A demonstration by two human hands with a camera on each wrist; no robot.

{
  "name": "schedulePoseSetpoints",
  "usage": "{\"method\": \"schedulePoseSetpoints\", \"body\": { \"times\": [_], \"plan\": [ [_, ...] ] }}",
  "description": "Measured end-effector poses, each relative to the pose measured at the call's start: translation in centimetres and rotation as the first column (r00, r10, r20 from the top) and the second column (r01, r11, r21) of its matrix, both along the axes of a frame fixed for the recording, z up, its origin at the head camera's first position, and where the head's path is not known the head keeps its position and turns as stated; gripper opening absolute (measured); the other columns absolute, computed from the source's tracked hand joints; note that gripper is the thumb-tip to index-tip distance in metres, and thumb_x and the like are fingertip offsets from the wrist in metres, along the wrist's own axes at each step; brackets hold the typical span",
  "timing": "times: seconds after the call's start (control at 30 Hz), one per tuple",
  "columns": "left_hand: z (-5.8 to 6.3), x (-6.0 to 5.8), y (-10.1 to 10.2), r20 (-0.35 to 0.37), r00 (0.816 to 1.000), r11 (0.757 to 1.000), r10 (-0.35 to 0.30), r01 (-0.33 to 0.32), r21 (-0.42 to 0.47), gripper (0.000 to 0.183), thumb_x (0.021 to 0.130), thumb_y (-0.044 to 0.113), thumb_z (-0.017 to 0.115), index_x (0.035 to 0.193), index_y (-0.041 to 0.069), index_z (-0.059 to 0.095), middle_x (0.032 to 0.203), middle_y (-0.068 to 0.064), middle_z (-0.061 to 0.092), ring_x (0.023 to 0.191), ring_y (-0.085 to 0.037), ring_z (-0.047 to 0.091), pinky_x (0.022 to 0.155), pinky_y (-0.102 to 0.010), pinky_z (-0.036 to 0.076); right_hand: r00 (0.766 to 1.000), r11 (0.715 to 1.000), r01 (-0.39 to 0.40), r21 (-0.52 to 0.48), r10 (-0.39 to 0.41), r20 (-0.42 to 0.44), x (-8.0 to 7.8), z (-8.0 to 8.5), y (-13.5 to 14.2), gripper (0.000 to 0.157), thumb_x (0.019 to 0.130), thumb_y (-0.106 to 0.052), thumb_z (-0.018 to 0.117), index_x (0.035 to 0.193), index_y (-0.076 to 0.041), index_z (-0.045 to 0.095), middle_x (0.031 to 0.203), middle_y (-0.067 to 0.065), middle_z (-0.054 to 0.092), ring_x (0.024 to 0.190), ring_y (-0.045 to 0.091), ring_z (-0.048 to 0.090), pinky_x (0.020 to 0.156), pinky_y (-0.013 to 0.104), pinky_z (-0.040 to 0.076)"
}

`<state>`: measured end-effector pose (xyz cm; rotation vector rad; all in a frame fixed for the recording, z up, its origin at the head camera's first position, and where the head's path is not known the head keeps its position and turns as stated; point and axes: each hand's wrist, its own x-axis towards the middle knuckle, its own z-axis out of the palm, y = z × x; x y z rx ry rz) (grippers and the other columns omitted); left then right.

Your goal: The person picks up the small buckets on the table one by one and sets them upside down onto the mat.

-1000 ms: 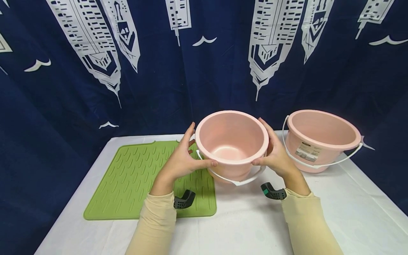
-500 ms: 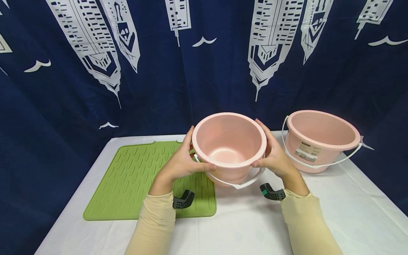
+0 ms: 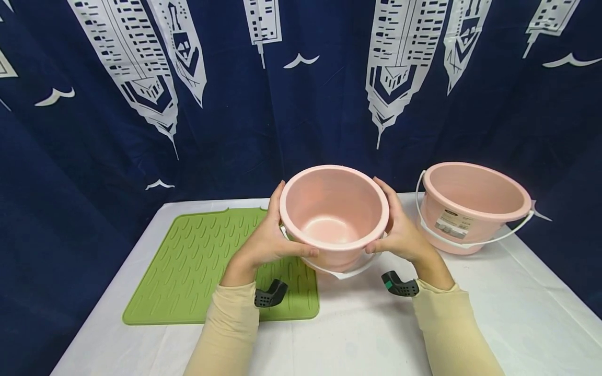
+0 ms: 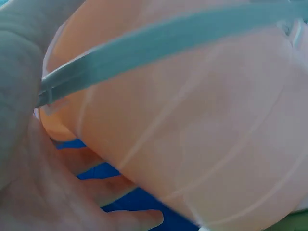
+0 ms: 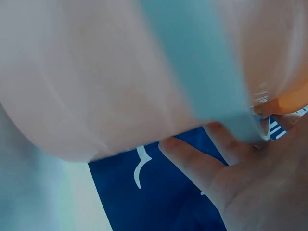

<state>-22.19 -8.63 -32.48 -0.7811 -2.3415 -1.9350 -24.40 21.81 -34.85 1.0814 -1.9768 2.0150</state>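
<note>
A round, pale pink bucket (image 3: 334, 209) is held between both hands in the middle of the head view, its open top tipped toward me. My left hand (image 3: 264, 241) grips its left side, thumb over the front below the rim and the other fingers spread behind. On the opposite side my right hand (image 3: 403, 237) holds it the same way. The white handle (image 3: 342, 274) hangs down across the bucket's front. In the left wrist view the fingers (image 4: 115, 187) lie along the bucket wall; in the right wrist view the fingertips (image 5: 168, 144) touch it.
A larger pink bucket (image 3: 475, 190) with a paper label and white handle stands at the back right. A green ridged mat (image 3: 197, 271) lies on the left of the white-covered table (image 3: 357, 339). Behind the table hangs a dark blue patterned curtain (image 3: 320, 125).
Both hands have shifted the held bucket slightly left and a little lower, and its handle has moved with it. The mat and the other bucket stay in place.
</note>
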Motion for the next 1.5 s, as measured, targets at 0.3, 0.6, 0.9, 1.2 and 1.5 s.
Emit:
{"method": "schedulePoseSetpoints", "body": {
  "times": [0.3, 0.6, 0.9, 1.2, 1.5],
  "plan": [
    [-0.4, -0.6, -1.4, 0.033, 0.985, 0.964, -0.167, 0.156, 0.218, 0.145, 0.055, 0.003, 0.098, 0.163, 0.029, 0.006, 0.162, -0.003, 0.022, 0.137, -0.046, 0.031, 0.102, -0.064, 0.039, 0.995, 0.997, -0.076, 0.007, 0.076, -0.062, 0.1, 0.4, 0.1, 0.134, 0.059, -0.040, 0.098, 0.157, -0.010, 0.012, 0.145, 0.017, 0.025, 0.133, 0.031, 0.032, 0.105, 0.028, 0.039],
    [-0.8, -0.9, -2.4, 0.045, 0.963, 0.943, -0.266, 0.251, 0.218, 0.151, 0.049, 0.033, 0.104, 0.163, 0.029, 0.005, 0.163, -0.006, 0.018, 0.137, -0.049, 0.030, 0.099, -0.064, 0.042, 0.993, 0.988, -0.113, 0.102, 0.115, -0.021, 0.6, 0.9, 0.1, 0.149, 0.053, -0.043, 0.100, 0.162, -0.013, 0.004, 0.158, 0.020, 0.023, 0.140, 0.032, 0.030, 0.110, 0.028, 0.035],
    [-0.8, -0.8, -2.6, 0.049, 0.960, 0.944, -0.277, 0.262, 0.203, 0.150, 0.051, 0.036, 0.103, 0.163, 0.027, 0.004, 0.164, -0.007, 0.015, 0.137, -0.048, 0.030, 0.100, -0.061, 0.042, 0.995, 0.991, -0.096, 0.093, 0.096, 0.011, 0.8, 0.9, -0.3, 0.147, 0.053, -0.036, 0.102, 0.162, -0.007, 0.008, 0.156, 0.024, 0.025, 0.134, 0.034, 0.039, 0.102, 0.030, 0.045],
    [-0.5, -0.7, -1.9, 0.046, 0.963, 0.934, -0.267, 0.247, 0.257, 0.149, 0.055, 0.036, 0.102, 0.163, 0.032, -0.001, 0.162, -0.013, 0.021, 0.135, -0.053, 0.031, 0.091, -0.041, 0.053, 0.994, 0.992, -0.107, -0.066, 0.108, 0.018, 0.4, 0.4, -0.4, 0.140, 0.055, -0.031, 0.102, 0.160, -0.003, 0.013, 0.157, 0.015, 0.031, 0.134, 0.028, 0.041, 0.101, 0.032, 0.047],
    [-0.5, -1.0, -1.8, -0.005, 0.963, 0.906, -0.269, 0.255, 0.338, 0.144, 0.059, 0.047, 0.095, 0.163, 0.027, -0.002, 0.166, -0.011, 0.016, 0.149, -0.033, 0.020, 0.117, -0.056, 0.019, 0.995, 0.956, -0.067, -0.284, 0.086, 0.052, 0.1, -0.3, -0.6, 0.134, 0.059, -0.034, 0.099, 0.159, 0.001, 0.017, 0.154, 0.014, 0.037, 0.131, 0.025, 0.045, 0.102, 0.029, 0.046]
  ]
}}
